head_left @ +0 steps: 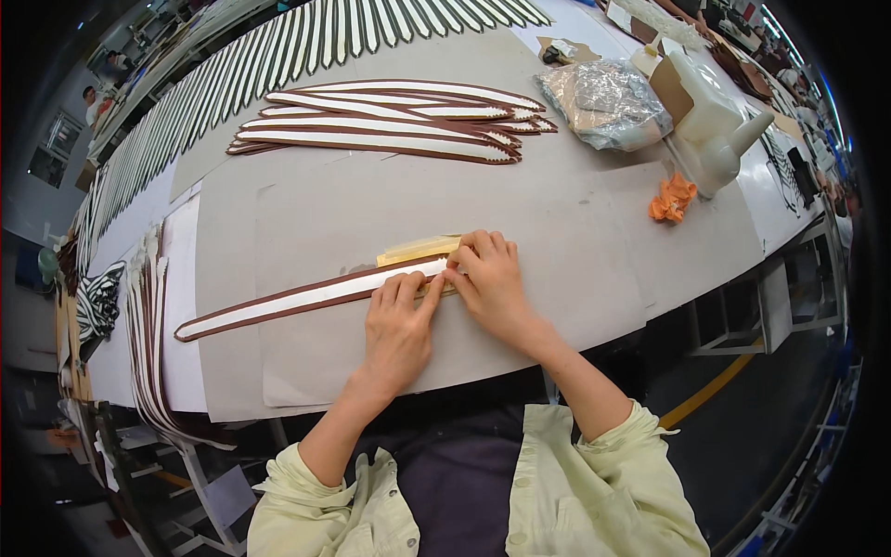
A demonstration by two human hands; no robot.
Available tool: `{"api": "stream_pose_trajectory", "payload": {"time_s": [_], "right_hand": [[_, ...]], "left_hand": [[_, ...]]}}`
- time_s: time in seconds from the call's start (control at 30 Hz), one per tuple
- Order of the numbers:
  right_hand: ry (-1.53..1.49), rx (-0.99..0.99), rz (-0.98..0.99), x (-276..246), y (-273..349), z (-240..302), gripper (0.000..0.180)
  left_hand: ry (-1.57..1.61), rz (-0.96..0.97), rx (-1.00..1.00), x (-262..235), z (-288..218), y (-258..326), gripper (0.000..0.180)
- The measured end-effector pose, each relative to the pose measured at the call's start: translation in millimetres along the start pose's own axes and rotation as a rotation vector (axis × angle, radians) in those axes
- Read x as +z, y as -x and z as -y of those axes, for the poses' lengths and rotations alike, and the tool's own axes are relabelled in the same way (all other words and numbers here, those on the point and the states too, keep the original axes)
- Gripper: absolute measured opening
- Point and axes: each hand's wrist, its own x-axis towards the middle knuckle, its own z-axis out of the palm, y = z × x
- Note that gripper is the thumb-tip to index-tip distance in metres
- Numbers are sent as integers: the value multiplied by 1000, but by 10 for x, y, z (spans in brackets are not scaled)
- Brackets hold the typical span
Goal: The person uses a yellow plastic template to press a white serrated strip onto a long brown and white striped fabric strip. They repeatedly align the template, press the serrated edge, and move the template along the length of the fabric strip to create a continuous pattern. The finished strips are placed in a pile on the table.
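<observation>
A long brown strap (297, 304) with a white middle band lies slantwise on the grey board, its pointed end to the left. My left hand (399, 325) is closed over the strap near its right end, fingertips pressing on it and thumb toward the tip. My right hand (492, 283) pinches at that same end, fingers bent down and the thumb close to my left thumb. The exact pinch spot is hidden by the fingers. Just behind the strap's end, partly beneath my right fingers, sits a pale yellow flat block or pad (418, 249).
A pile of similar brown-and-white straps (380, 121) lies beyond. Rows of dark-edged white strips (306, 42) line the far side; more straps (153, 325) hang over the left edge. At right are a plastic bag (608, 102), a whitish bottle (705, 139) and crumpled orange material (672, 198).
</observation>
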Motion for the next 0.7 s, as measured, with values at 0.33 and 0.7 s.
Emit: {"api": "stream_pose_trajectory", "payload": {"time_s": [0.33, 0.7], "right_hand": [[-35, 22, 44, -130, -57, -93, 9], [-73, 0, 53, -78, -108, -199, 11]], "left_hand": [[9, 41, 53, 10, -18, -4, 59], [-13, 40, 88, 57, -61, -21, 60]]}}
